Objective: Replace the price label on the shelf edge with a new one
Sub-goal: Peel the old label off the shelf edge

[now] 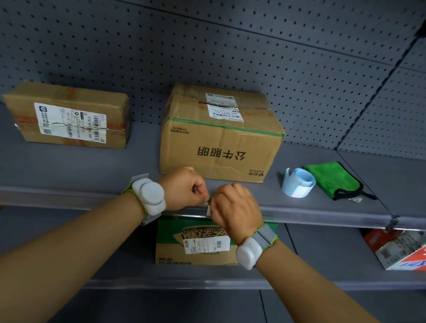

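The price label (pixel 209 209) is a small white slip at the front edge of the grey shelf (pixel 307 214), right between my two hands and just below the big cardboard box. Only a narrow strip of it shows; the rest is hidden behind my knuckles. My right hand (pixel 235 209) is curled closed with its fingertips at the label, pinching its right side against the clear strip of the shelf edge. My left hand (pixel 184 188) is also curled closed, its thumb and fingers meeting at the label's upper left corner, so both hands grip the same slip. Each wrist carries a white device on a grey band, the left wristband (pixel 149 196) and the right wristband (pixel 248 251).

Just behind my hands stands the large cardboard box (pixel 220 146), printed with upside-down characters and bearing a shipping sticker on top. Well to its left lies a flatter taped box (pixel 67 116) with its own white sticker. To the right of the large box a curled roll of blue label backing (pixel 298 182) stands on the shelf, and just beside it lies a folded green cloth (pixel 335 179) with black trim. On the shelf below, a green-and-brown carton (pixel 198 240) sits under my hands, and a red-and-white carton (pixel 419 251) sits far right.
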Motion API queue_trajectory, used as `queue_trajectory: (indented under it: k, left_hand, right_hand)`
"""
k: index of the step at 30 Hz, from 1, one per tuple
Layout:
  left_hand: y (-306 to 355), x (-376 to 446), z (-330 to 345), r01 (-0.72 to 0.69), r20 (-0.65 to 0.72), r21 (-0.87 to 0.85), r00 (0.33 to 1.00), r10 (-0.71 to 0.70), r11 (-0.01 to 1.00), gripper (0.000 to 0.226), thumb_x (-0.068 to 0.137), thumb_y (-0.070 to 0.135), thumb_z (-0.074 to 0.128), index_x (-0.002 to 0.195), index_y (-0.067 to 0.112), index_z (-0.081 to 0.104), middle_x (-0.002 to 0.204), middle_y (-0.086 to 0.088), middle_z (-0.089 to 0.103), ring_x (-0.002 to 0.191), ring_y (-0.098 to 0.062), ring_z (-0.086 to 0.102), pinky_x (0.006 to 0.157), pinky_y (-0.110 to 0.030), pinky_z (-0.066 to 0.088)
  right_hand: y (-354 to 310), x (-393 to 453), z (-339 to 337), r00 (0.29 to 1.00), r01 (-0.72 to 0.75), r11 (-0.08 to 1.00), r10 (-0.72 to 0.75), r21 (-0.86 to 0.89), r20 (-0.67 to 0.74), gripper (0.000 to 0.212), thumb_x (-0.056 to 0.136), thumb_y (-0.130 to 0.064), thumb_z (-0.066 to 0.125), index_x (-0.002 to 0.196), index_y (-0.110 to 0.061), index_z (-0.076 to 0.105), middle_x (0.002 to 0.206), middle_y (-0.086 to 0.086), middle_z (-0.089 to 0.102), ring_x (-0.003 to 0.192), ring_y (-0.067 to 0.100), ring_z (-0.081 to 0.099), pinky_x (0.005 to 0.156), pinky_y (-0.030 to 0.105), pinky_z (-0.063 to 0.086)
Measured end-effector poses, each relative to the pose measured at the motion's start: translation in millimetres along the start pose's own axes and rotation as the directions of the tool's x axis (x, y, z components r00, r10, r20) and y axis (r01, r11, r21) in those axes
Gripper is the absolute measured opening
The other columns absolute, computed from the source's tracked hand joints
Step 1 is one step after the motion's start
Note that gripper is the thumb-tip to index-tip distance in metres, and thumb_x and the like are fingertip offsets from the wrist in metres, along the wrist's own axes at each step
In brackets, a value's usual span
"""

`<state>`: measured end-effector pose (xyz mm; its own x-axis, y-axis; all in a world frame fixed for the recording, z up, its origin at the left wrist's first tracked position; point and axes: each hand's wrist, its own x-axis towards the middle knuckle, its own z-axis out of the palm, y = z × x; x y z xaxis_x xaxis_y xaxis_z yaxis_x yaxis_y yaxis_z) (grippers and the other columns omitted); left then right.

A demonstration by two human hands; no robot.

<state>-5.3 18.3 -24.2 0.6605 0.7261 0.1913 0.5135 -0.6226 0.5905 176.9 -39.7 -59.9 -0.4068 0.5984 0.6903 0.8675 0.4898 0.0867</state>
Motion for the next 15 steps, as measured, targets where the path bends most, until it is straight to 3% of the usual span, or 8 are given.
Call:
queue_trajectory:
  k: [7, 15]
  left_hand:
    - [0.0, 1.4, 0.4, -0.005, -0.001, 0.004, 1.0, 0.005, 1.0, 0.006, 0.074, 0.019, 0.075, 0.073, 0.024, 0.073, 0.067, 0.015, 0.064, 0.079, -0.004, 0.052, 0.073, -0.028, 0.048]
    - [0.8, 1.2, 0.4, 0.011, 0.008, 0.004, 1.0, -0.011, 1.0, 0.005, 0.075, 0.018, 0.074, 0.073, 0.023, 0.072, 0.067, 0.015, 0.063, 0.079, -0.002, 0.051, 0.072, -0.025, 0.047]
  right_hand:
    - [0.2, -3.7, -5.6, 0.996, -0.078, 0.989, 0.072, 0.128, 0.053, 0.01, 0.082, -0.024, 0.066, 0.079, -0.015, 0.067, 0.087, 0.001, 0.063, 0.081, 0.022, 0.05, 0.069, 0.033, 0.042]
    - [-8.2, -2.7, -1.8, 0.995, -0.083, 0.996, 0.081, 0.026, 0.05, 0.017, 0.086, -0.025, 0.058, 0.077, -0.013, 0.065, 0.085, 0.003, 0.06, 0.08, 0.021, 0.043, 0.067, 0.034, 0.037]
